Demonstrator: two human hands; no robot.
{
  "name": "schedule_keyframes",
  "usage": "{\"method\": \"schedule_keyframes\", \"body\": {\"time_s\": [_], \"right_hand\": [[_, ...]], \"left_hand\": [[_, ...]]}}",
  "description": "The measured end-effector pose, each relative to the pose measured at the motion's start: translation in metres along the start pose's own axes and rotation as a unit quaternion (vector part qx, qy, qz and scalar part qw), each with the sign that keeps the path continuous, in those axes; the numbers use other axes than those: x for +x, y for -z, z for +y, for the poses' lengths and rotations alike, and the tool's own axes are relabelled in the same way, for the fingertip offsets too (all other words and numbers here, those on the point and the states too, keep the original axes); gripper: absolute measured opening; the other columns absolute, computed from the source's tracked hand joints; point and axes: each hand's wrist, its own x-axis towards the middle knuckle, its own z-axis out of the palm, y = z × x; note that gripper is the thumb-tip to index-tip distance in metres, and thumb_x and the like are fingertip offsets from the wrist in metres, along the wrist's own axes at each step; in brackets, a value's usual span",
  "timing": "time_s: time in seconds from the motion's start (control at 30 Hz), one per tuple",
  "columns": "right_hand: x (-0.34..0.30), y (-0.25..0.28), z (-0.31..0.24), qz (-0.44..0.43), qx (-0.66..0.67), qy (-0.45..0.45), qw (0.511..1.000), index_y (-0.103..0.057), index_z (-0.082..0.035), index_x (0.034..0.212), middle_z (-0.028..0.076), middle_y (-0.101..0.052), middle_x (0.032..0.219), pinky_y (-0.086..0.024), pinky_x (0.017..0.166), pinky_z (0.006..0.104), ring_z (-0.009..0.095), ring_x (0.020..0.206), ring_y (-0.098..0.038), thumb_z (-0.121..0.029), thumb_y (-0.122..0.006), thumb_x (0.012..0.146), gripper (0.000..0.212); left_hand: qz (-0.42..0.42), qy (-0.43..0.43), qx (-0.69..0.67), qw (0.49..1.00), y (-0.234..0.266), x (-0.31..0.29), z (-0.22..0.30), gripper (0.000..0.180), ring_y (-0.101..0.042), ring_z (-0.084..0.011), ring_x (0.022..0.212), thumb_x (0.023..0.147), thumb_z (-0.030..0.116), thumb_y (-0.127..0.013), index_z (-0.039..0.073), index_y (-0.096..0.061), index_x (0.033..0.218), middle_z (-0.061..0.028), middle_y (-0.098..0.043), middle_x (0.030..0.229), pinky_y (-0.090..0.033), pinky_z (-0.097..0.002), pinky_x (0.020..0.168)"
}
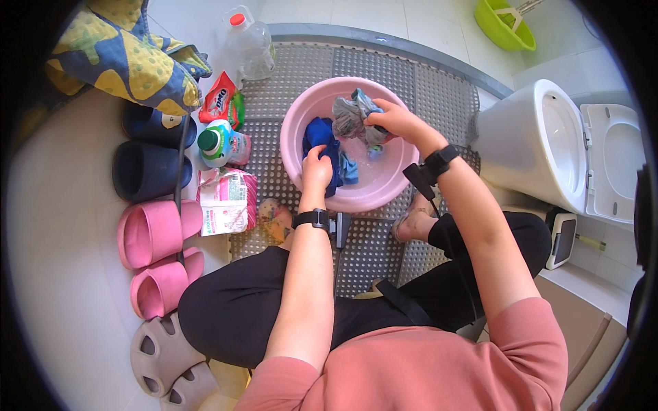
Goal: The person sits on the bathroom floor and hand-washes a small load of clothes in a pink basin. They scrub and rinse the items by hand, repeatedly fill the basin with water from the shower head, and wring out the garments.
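A round pink basin (293, 103) stands on the grey studded mat, with some water in it. Over its left part, my left hand (316, 169) is closed on a dark blue cloth (319, 130) that lies against the inner wall. At the far right side, my right hand (397, 120) grips a bunched grey cloth (351, 118) with bluish patches, lifted near the rim. Between the hands a light blue cloth (348, 169) rests in the basin. Some of my left fingers are hidden behind the hand and fabric.
Left of the basin stand a clear jug (253, 51) with a red cap, a red pouch (221, 99), a green-capped bottle (223, 144) and a pink-white pack (226, 202). Pink slippers (147, 235) hang by the wall. A toilet (524, 144) is at right, a green basin (495, 24) beyond.
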Motion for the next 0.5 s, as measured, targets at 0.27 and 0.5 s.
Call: {"method": "schedule_keyframes", "body": {"time_s": [0.27, 0.5], "right_hand": [[0.063, -0.020, 0.043, 0.096, -0.070, -0.074, 0.990, -0.043, -0.004, 0.130, 0.018, -0.058, 0.114, -0.058, 0.056, 0.0362, 0.031, 0.086, -0.065, -0.025, -0.053, 0.082, 0.053], [0.070, -0.005, 0.083, -0.046, -0.491, -0.139, 0.859, -0.053, -0.006, 0.122, 0.015, -0.060, 0.114, -0.053, 0.077, 0.0418, 0.035, 0.095, -0.063, -0.030, -0.055, 0.083, 0.046]], "left_hand": [[0.049, 0.059, -0.065, 0.995, 0.017, 0.009, -0.008, 0.038, -0.057, -0.0313, 0.105, 0.079, 0.014, -0.045, 0.004, -0.060, 0.112, -0.0196, -0.061, 0.112, -0.042, -0.0357, 0.092], [0.040, 0.093, -0.121, 0.988, 0.014, 0.016, 0.009, 0.037, -0.059, -0.0283, 0.097, 0.080, 0.013, -0.045, 0.003, -0.058, 0.114, -0.0189, -0.061, 0.110, -0.044, -0.0343, 0.087]]}}
